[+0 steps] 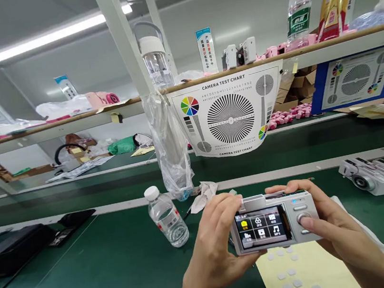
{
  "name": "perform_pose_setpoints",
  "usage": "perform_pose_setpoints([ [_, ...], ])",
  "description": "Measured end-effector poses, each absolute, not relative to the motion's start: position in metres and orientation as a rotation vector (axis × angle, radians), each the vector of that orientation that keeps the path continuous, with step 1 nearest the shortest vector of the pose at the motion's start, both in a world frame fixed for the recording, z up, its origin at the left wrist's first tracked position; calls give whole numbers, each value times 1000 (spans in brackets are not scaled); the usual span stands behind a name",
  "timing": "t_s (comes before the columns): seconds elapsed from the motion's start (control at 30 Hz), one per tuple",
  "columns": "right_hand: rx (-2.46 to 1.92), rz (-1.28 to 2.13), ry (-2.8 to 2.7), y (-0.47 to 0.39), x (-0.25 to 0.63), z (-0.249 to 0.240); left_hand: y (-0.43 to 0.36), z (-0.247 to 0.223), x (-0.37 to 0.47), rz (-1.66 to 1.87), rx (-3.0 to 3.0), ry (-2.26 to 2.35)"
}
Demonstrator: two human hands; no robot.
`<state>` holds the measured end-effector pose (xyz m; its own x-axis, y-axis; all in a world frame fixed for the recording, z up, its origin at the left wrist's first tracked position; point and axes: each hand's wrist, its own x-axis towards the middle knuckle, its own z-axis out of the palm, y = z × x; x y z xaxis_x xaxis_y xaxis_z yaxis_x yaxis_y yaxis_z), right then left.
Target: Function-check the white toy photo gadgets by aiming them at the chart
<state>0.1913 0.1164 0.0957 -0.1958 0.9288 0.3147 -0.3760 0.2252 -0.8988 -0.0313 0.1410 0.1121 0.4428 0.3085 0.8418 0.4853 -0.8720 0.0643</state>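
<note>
A silver digital camera is held level in front of me, its back turned my way. Its lit screen shows a menu of icons, with a yellow camera icon at top left. My left hand grips the screen end, fingers along the top and thumb beneath. Around the other end is my right hand, its thumb on the round button pad and a finger along the top edge. Beyond the camera hangs a white camera test chart. Under it lies a yellow sheet with several small grey pieces.
A water bottle stands left of my left hand, near a crumpled tissue. Several silver cameras sit in a row at right. A black case lies far left. A plastic bag hangs from the shelf post.
</note>
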Motion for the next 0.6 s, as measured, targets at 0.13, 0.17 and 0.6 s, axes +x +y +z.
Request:
perform_pose_setpoints([
  [0.13, -589, 1366, -1175, 116, 190, 96, 142, 112, -30, -1428, -2421, -719],
  [0.17, -577, 1374, -1159, 115, 189, 97, 142, 112, -30, -1434, -2385, -719],
  [0.6, -553, 1398, -1060, 113, 185, 103, 143, 115, -31, -1351, -2269, -701],
])
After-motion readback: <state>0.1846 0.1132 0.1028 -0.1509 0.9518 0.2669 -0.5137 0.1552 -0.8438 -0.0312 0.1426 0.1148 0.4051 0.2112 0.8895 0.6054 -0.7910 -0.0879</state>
